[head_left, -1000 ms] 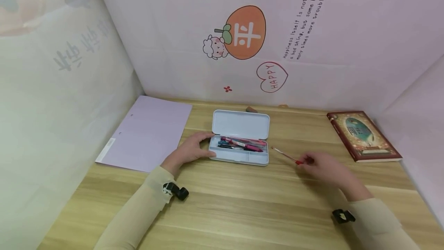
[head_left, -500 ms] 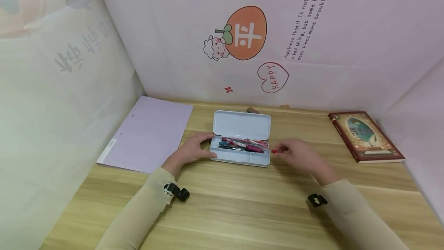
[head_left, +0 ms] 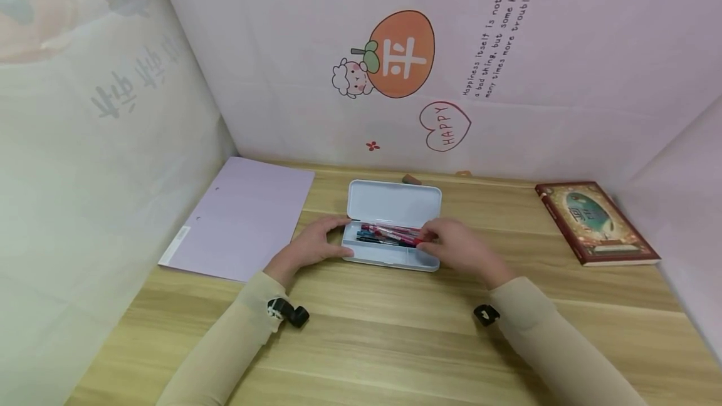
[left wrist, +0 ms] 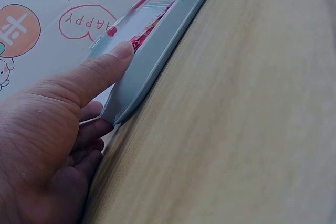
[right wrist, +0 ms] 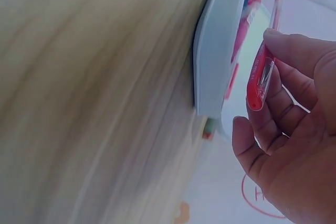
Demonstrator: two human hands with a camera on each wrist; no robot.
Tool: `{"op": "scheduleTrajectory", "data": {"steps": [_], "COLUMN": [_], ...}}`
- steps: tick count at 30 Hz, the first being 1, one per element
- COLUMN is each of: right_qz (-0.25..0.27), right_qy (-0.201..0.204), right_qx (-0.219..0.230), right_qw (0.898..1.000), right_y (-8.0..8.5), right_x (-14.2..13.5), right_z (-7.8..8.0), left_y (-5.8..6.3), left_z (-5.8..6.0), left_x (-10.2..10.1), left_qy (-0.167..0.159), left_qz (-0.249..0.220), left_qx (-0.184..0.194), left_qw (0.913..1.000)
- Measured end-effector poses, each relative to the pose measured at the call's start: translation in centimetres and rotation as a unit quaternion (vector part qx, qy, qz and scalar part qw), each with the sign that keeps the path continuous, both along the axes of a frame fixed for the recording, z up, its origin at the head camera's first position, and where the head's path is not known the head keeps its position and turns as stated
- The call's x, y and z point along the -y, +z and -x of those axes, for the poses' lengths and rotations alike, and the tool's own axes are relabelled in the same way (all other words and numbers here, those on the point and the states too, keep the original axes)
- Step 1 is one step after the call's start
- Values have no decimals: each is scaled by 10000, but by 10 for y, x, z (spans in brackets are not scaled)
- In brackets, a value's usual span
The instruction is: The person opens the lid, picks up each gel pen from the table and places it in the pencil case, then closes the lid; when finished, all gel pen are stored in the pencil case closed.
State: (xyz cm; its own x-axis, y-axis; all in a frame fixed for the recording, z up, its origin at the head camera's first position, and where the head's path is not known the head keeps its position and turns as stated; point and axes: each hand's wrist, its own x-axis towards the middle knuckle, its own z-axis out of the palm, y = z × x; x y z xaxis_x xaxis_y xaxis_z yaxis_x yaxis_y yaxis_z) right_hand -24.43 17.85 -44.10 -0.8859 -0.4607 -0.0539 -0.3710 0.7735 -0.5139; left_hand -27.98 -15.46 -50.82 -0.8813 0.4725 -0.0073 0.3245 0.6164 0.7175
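Note:
A pale blue pencil case (head_left: 366,252) lies on the table with its lid (head_left: 393,200) raised at the back. Several pens (head_left: 383,234), pink, teal and black, fill its rear compartment. My left hand (head_left: 309,244) holds the case by its left end, the thumb (left wrist: 118,56) on the front rim and the fingers round the end wall. Between thumb and fingers my right hand (head_left: 459,248) pinches a clear-barrelled red pen (right wrist: 258,80) by its red end. In the left wrist view this pen slants above the open case, its other end pointing left.
At the left lies a lilac folder (head_left: 242,218). A hardback book (head_left: 592,221) with a dark red border rests at the right. Behind the lid a small brown thing (head_left: 412,179) sits near the printed back wall (head_left: 293,105).
My right hand has brought the red pen leftward from the bare table at the right to over the pencil case. My left hand has stayed on the case's left end.

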Motion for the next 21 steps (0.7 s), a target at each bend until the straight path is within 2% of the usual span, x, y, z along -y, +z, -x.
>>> {"op": "scheduleTrajectory", "data": {"steps": [7, 14, 21], "right_qz": [-3, -56, 2], "right_qy": [307, 333, 414], "right_qx": [-200, -144, -335], "right_qw": [9993, 9993, 9986], "right_y": [-7, -18, -22], "right_x": [16, 25, 28], "right_z": [8, 16, 21], "left_y": [-1, -2, -1], "left_z": [1, 2, 2], "left_x": [0, 0, 1], "left_qy": [-18, -31, -13], "left_qz": [42, 10, 44], "left_qx": [-63, -60, -16], "left_qw": [10000, 10000, 10000]}}
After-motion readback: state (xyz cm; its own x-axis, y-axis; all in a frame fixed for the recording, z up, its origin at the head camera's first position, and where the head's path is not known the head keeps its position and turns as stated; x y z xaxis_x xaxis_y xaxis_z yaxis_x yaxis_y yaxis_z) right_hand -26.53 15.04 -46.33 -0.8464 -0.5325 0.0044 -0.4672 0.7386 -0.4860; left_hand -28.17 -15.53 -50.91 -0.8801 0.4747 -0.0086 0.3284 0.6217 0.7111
